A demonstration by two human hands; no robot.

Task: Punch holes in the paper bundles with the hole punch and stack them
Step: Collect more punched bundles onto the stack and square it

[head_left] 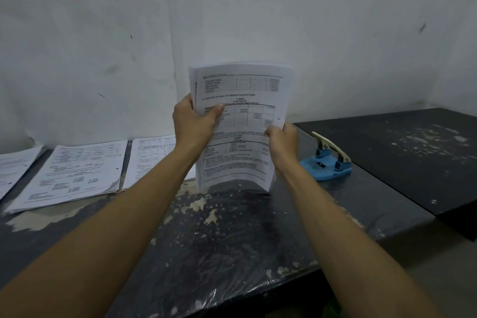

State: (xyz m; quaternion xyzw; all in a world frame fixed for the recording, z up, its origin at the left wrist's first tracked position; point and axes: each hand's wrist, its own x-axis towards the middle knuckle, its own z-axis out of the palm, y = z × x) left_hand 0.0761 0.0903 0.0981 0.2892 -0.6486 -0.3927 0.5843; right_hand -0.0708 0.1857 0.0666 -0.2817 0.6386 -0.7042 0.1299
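Two hands, left hand (192, 121) and right hand (282, 137), fingers pinching its side edges, stand a paper bundle (240, 121) upright on the desk (232, 235), seemingly squaring it before sliding it into the blue hole punch (326, 162) nearby toward the right edge.

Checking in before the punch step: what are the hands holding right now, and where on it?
Both grip one paper bundle, upright, bottom edge on the table: left hand at its left edge, right hand at its right edge.
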